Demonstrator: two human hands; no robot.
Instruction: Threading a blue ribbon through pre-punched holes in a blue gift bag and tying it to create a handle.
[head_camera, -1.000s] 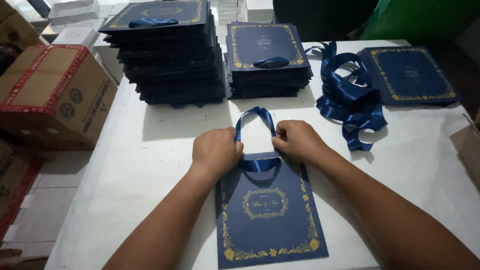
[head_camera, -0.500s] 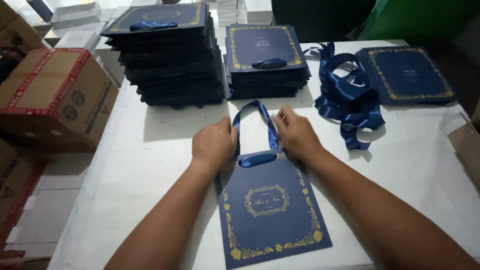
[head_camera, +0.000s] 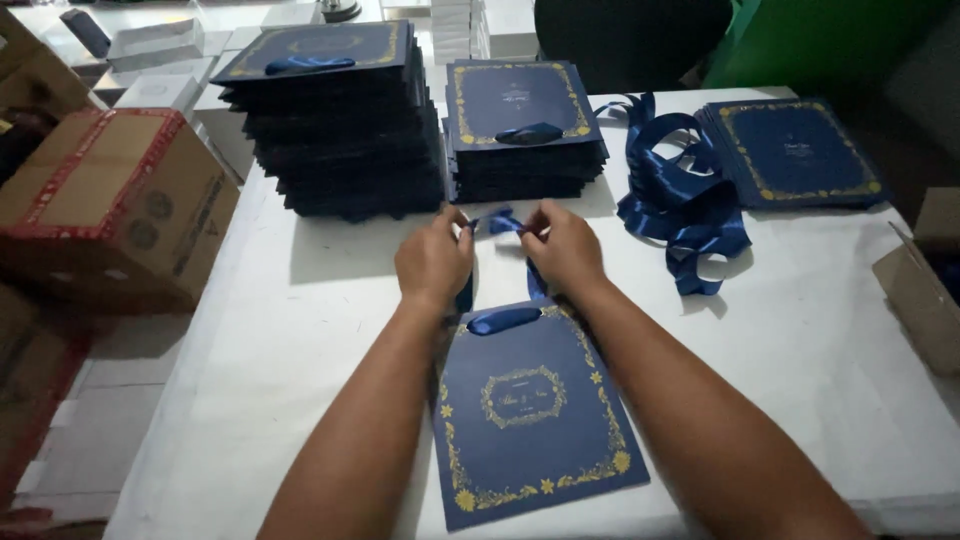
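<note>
Already well into the pile, the person had one flat navy paper bag (head_camera: 530, 410) with gold floral borders lying face-up on the white counter (head_camera: 800, 340), just in front of them. Its blue satin ribbon handle (head_camera: 497, 222) stretched away from the bag's top edge, and both hands had hold of it: the left hand (head_camera: 433, 260) pinched one side of the loop and the right hand (head_camera: 562, 250) pinched the other, fingers closed on the ribbon and drawn close together near its far end. A second ribbon handle (head_camera: 503, 320) lay flat across the bag's top edge.

Judging by the layout, much of the work looked done. A tall stack of bags (head_camera: 335, 120) stood at the far left of the counter and a shorter stack (head_camera: 522, 130) just beside it, each with a ribbon tucked flat on the top bag. These seemed to be the finished ones. To the far right lay a thin pile of flat bags (head_camera: 800, 150) with no ribbon visibly tucked on top, and near it a loose heap of blue ribbons (head_camera: 685, 200), which suggested a smaller share remained. The bag in hand appeared to be mid-way, its handle not yet laid flat.

A cardboard box (head_camera: 110, 210) sat off the counter's left side, and another box's edge (head_camera: 915, 290) showed at the right.
</note>
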